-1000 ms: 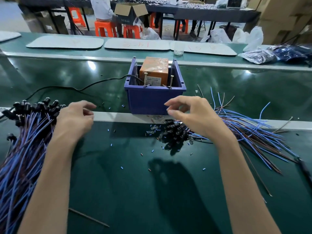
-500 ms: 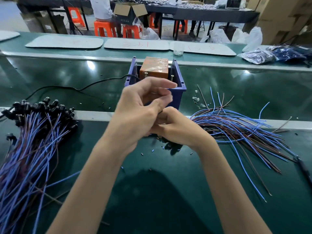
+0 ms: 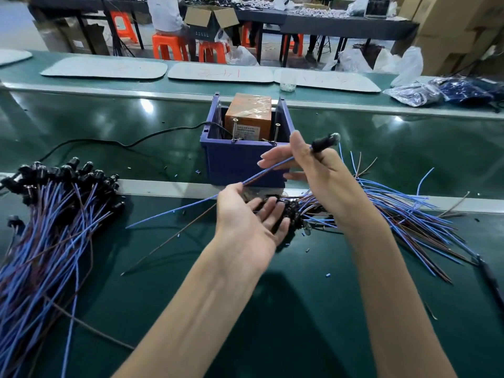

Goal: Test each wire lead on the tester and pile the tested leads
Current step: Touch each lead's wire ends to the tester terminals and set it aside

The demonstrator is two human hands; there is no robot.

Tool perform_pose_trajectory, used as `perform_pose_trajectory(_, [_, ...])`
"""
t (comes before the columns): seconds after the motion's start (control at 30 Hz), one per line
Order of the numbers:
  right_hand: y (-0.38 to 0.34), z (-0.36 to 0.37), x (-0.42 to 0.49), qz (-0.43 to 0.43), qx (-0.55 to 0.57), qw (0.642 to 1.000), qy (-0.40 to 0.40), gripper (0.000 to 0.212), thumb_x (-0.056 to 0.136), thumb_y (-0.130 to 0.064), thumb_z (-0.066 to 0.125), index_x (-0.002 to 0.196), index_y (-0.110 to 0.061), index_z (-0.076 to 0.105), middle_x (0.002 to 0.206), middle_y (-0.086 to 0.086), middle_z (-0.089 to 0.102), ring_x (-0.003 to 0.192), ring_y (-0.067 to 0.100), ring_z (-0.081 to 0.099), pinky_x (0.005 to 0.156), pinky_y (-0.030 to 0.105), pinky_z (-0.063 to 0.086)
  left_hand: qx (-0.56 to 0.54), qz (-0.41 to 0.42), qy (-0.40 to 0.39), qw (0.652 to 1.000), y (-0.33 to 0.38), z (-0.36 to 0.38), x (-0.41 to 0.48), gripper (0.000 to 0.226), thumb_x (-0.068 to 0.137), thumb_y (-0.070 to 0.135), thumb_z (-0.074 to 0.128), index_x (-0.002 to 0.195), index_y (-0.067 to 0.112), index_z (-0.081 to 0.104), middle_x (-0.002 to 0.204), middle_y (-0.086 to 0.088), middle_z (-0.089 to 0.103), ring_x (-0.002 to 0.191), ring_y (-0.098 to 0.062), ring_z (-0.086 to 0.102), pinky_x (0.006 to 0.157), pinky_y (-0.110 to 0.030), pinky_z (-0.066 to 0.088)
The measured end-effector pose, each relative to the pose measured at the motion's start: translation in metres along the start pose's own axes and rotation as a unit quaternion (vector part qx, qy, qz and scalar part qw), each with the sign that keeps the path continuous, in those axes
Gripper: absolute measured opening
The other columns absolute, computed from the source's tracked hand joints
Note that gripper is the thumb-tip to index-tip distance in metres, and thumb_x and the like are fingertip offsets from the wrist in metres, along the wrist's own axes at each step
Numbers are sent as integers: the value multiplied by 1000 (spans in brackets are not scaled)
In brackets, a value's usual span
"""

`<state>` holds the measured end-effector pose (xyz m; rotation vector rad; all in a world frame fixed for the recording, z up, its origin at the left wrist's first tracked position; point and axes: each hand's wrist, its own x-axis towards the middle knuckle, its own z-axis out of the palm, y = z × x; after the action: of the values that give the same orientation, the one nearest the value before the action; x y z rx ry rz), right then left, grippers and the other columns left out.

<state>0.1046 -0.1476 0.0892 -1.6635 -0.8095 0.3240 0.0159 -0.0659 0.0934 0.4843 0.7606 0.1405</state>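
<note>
Your hands have parted since meeting. Your right hand [image 3: 321, 173] pinches one lead [image 3: 275, 166] near its black cap, and its wires trail across your relaxed, open left hand [image 3: 245, 225]. The lead is singled out just before the tester [image 3: 249, 115] and is probably still untested.

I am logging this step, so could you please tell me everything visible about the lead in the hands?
The lead is a thin pair of wires, one blue and one brown, ending in a black cap with a clear tip, seemingly plastic. It is held in the air, slanting up to the right with the cap uppermost. The right hand grips it just below the cap. Lower down it passes the thumb of the left hand, beyond which the two tails part leftward.
</note>
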Motion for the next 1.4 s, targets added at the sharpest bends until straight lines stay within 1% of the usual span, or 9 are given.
perform_pose_trajectory(0.1, [-2, -5, -3, -5, 20, 1000, 5, 49, 101, -40, 31, 86, -15, 70, 91, 1, 75, 97, 8, 68, 85, 25, 48, -56, 50, 41, 996, 8, -4, 8, 48, 101, 38, 30, 135, 4, 38, 123, -14, 58, 116, -26, 56, 97, -41, 40])
perform_pose_trajectory(0.2, [-4, -8, -4, -12, 111, 993, 34, 50, 104, -30, 31, 78, -7, 68, 77, 7, 74, 80, 18, 72, 77, 17, 51, -74, 96, 42, 992, 22, -10, 13, 44, 103, 32, 24, 133, 5, 42, 127, -7, 60, 117, -20, 56, 95, -39, 40])
perform_pose_trajectory(0.5, [-8, -14, -2, -7, 150, 984, 100, 45, 105, -23, 32, 75, -5, 61, 50, -1, 47, 48, 12, 48, 67, 25, 53, -66, 239, 62, 967, 44, -22, 22, 18, 102, 29, 43, 96, 26, 60, 81, 14, 67, 75, -2, 59, 65, -21, 43])
perform_pose_trajectory(0.7, [-8, -17, 0, 6, 190, 969, 160, 38, 105, -17, 34, 79, -3, 58, 61, 5, 39, 56, 14, 41, 61, 25, 53, 35, 342, 36, 938, 42, -24, 22, 11, 93, 19, 60, 90, 21, 70, 69, 13, 61, 59, 0, 55, 60, -13, 48])
perform_pose_trajectory(0.87, [-6, -22, -3, 9, 176, 972, 155, 30, 103, -19, 42, 86, -8, 64, 58, -3, 32, 48, 8, 21, 40, 17, 19, 219, 368, -42, 902, 38, -23, 20, 7, 84, 13, 70, 82, 19, 69, 65, 11, 66, 57, -1, 60, 57, -12, 48])
perform_pose_trajectory(0.97, [-7, -18, -5, 11, 92, 987, 131, 21, 94, -22, 58, 83, -14, 73, 53, -3, 26, 48, 10, 17, 41, 18, 17, 296, 376, -78, 875, 28, -22, 20, 10, 78, 10, 75, 77, 16, 67, 63, 9, 67, 57, -5, 61, 53, -12, 46])
perform_pose_trajectory(1.17, [-8, -2, -6, 42, 45, 997, 50, 18, 86, -16, 69, 88, 1, 72, 40, -15, 49, 36, -1, 45, 42, 3, 32, 392, 363, -120, 837, 20, -24, 23, 10, 74, 11, 80, 76, 13, 70, 60, 7, 67, 56, -1, 60, 56, -10, 46])
perform_pose_trajectory(1.3, [-7, 5, -4, 52, 94, 993, 48, 17, 86, -11, 69, 83, 5, 71, 55, 4, 57, 38, 1, 45, 39, 5, 34, 389, 358, -127, 839, 21, -26, 25, 8, 74, 13, 79, 78, 11, 72, 69, -2, 71, 62, -6, 62, 62, -13, 48])
perform_pose_trajectory(1.4, [-6, 4, -3, 57, 113, 990, 63, 17, 87, -13, 67, 81, 3, 71, 52, -1, 62, 39, -1, 51, 38, 6, 36, 368, 353, -124, 852, 23, -27, 25, 6, 78, 15, 76, 74, 16, 71, 65, 3, 70, 61, -6, 63, 60, -14, 50])
